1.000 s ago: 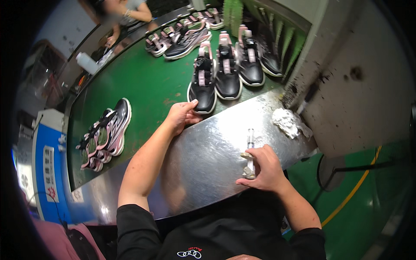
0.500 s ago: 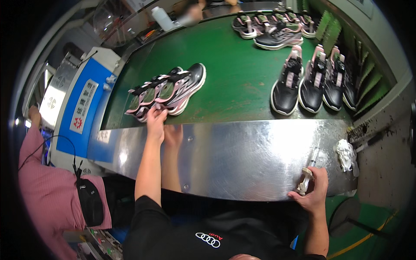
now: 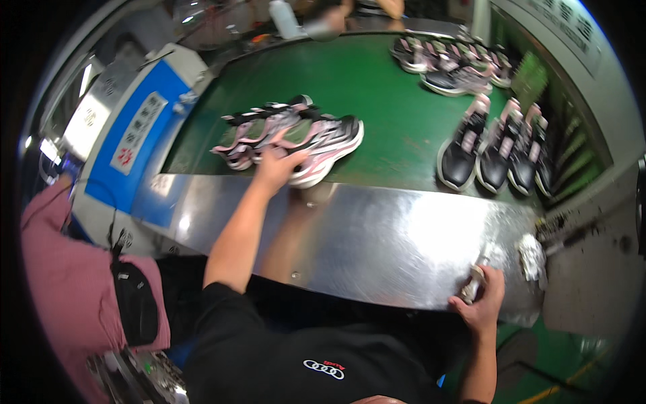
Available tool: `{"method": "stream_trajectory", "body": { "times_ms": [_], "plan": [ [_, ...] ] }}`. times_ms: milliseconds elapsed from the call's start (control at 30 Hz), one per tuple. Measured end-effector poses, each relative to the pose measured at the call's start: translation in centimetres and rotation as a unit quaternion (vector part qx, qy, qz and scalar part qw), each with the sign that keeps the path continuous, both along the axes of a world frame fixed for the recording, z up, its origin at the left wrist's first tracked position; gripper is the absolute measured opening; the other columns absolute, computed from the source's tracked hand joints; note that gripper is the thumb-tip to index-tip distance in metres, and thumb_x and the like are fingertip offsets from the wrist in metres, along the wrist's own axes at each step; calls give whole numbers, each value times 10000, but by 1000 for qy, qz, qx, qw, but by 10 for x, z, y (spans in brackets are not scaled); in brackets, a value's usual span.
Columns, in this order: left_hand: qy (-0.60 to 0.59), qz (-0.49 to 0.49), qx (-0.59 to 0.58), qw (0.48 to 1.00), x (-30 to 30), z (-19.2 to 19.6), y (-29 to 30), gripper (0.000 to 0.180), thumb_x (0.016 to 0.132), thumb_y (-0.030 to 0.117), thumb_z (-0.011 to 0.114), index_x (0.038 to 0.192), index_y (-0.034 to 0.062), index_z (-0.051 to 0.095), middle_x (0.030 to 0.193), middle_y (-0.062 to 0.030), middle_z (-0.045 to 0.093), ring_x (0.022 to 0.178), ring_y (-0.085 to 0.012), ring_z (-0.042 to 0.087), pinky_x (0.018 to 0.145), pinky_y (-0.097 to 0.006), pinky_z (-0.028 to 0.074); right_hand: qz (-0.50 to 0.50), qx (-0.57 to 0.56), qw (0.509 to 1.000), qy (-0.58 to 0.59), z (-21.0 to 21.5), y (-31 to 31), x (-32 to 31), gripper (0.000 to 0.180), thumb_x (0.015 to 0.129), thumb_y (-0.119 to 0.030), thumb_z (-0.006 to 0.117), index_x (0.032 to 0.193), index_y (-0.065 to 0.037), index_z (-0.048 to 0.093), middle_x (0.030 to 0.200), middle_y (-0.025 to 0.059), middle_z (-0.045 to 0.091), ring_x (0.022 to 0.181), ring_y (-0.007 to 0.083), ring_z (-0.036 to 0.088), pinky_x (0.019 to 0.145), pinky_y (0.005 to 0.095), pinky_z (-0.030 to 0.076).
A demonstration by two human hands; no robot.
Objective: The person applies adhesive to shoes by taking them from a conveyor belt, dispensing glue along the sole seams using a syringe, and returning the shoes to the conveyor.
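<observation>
My left hand (image 3: pixel 274 170) is closed on the heel end of a black and pink sneaker (image 3: pixel 328 149) with a white sole. That sneaker is slightly blurred, its toe pointing right and away. Behind it, to the left, stand more sneakers (image 3: pixel 252 131) of the same kind, close together. At the right, my right hand (image 3: pixel 482 300) rests by the front edge of the metal ledge, thumb and fingers around a small off-white piece (image 3: pixel 473 285) whose kind I cannot make out. Just beyond those fingers lies a clear, slender tube-like thing (image 3: pixel 484 254).
The steel ledge (image 3: pixel 377 236) borders a green belt (image 3: pixel 323 87). Sneakers stand in a row (image 3: pixel 494 151) at right, with more behind (image 3: pixel 451 64). A crumpled white wad (image 3: pixel 531 257) lies at the ledge's right end. A person in pink (image 3: pixel 81 283) is at left, beside a blue-and-white machine (image 3: pixel 134 135).
My left hand has moved right with the nearest sneaker, drawing it somewhat apart from the others. My right hand keeps its hold on the off-white piece. The whole view has shifted slightly.
</observation>
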State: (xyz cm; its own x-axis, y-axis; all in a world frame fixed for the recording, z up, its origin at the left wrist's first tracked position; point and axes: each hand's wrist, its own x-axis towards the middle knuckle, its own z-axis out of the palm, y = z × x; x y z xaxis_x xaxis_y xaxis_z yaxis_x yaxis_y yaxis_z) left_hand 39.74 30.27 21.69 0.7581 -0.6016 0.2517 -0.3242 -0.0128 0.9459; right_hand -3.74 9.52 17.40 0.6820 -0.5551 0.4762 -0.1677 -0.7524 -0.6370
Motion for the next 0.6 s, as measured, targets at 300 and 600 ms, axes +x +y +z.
{"method": "stream_trajectory", "body": {
  "times_ms": [300,600],
  "plan": [
    [-114,-110,149,976,-165,3,75,837,656,62,751,1363,12,305,1275,-142,438,1197,-253,472,892,-347,470,-12,-11,1000,-6,2,-3,2,732,598,-485,803,1082,-7,532,873,119,534,744,267,490,680,352,411],
    [237,-32,22,971,-67,-19,1,335,910,242,548,1141,11,477,959,-73,545,733,-152,604,650,-242,503,-32,226,972,-59,-3,21,-33,894,619,-556,786,1234,10,468,978,101,570,849,185,547,716,287,438]
  ]
}}
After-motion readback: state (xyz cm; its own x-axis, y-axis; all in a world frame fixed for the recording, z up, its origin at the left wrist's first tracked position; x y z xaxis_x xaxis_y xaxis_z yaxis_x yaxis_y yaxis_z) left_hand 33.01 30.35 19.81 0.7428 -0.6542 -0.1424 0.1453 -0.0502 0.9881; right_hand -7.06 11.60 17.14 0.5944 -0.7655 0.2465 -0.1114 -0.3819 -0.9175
